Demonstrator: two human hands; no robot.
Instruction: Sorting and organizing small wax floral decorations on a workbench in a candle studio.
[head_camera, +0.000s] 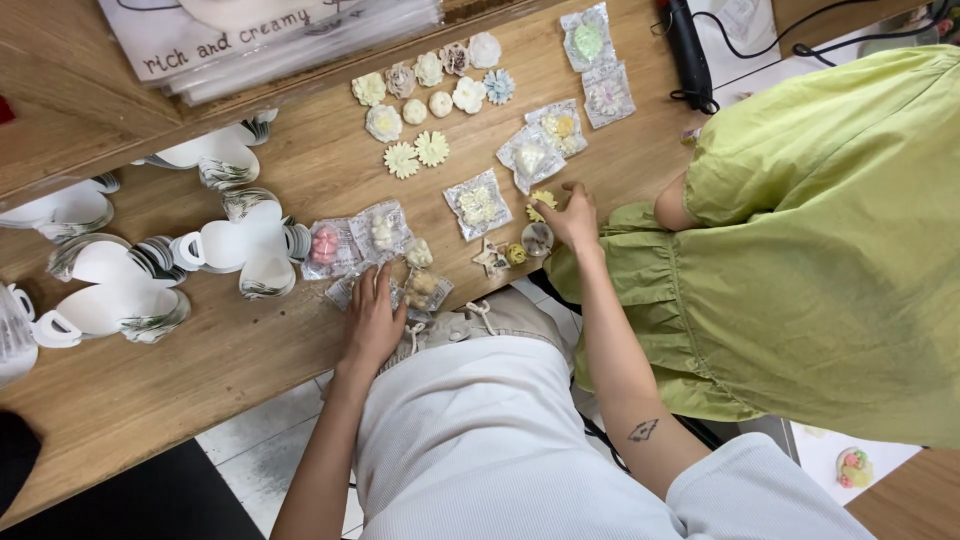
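Now left hand (372, 322) flat on clear packets (398, 290); right hand (572, 218) touching yellow flower (541, 200).

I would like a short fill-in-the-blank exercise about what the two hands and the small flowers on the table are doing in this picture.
1. The left hand lies flat on a clear packet at the ____ edge of the wooden table.
2. The right hand touches a small ____ flower.
3. The unwrapped flowers lie in a group ____ from the person than both hands.
4. A second person beside the right hand wears a ____ garment.

Missing words: near; yellow; farther; green
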